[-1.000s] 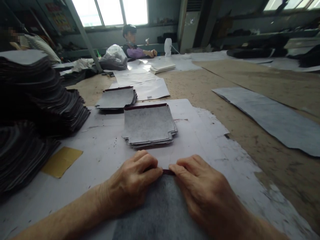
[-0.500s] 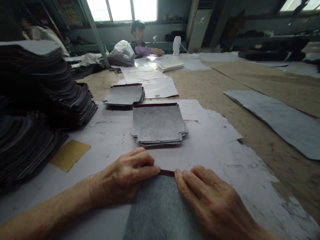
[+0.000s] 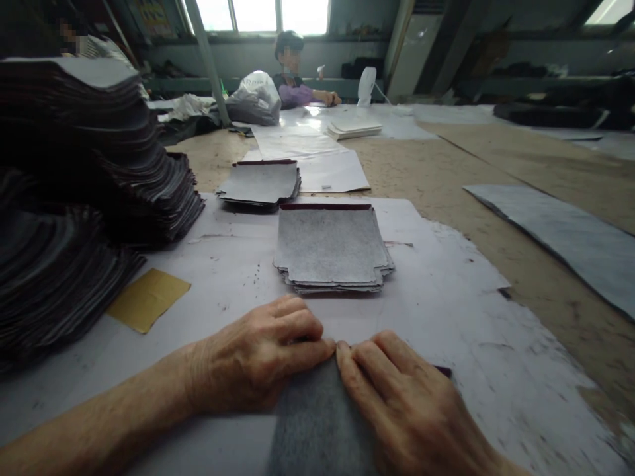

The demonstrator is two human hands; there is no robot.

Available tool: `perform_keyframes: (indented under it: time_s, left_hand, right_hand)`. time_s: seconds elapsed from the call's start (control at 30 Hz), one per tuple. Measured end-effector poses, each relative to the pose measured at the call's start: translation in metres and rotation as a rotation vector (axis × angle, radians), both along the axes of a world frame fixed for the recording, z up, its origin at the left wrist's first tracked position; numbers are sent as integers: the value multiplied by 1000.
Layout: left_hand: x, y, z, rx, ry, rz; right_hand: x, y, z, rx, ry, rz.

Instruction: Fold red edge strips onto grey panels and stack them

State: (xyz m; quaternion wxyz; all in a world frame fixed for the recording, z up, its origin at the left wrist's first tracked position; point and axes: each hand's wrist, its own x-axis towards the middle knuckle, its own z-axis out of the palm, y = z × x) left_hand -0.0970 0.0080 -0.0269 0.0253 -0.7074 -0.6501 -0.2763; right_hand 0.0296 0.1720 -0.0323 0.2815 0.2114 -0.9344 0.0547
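A grey felt-like piece [image 3: 317, 423] with a dark red edge lies on the white paper in front of me. My left hand [image 3: 258, 357] and my right hand [image 3: 401, 403] press down on its far edge, fingers curled and fingertips meeting in the middle. A bit of the dark red edge [image 3: 443, 371] shows to the right of my right hand. Just beyond my hands sits a small stack of the same grey pieces [image 3: 331, 248], and a second stack [image 3: 260, 184] lies further back.
A tall pile of dark pieces [image 3: 74, 198] fills the left side. A yellow card [image 3: 147, 299] lies beside it. A long grey sheet [image 3: 560, 238] lies on the brown surface at right. A person [image 3: 297, 79] sits at the far end near a bag [image 3: 255, 99].
My fingertips have come together over the piece's far edge, covering the red strip between them. The camera has tilted and shifted, so everything sits further right in view.
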Motion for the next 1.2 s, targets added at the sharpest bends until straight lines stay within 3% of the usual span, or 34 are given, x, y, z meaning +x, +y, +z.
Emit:
perform_keyframes:
  time_s: [0.3,0.53,0.7,0.93,1.03,1.2]
  left_hand:
    - [-8,-10,-2,22,9,45]
    - [-3,-8,1,8,47,26]
    - [-5,-7,1,-3,49,15]
    - [-9,-22,17,114,-366,220]
    - [4,-26,18,-21,-387,184]
    - [21,-24,11,-202,-194,191]
  right_hand:
    - [1,7,-4,-116,-38,5]
    - [-6,-1,9,118,-45,14]
    - [-17,-8,3,-108,-60,88]
    - [-17,0,-7,-141,-103,158]
    - [-18,1,-8,-162,-123,168]
    - [-20,1,-8,-195,-180,189]
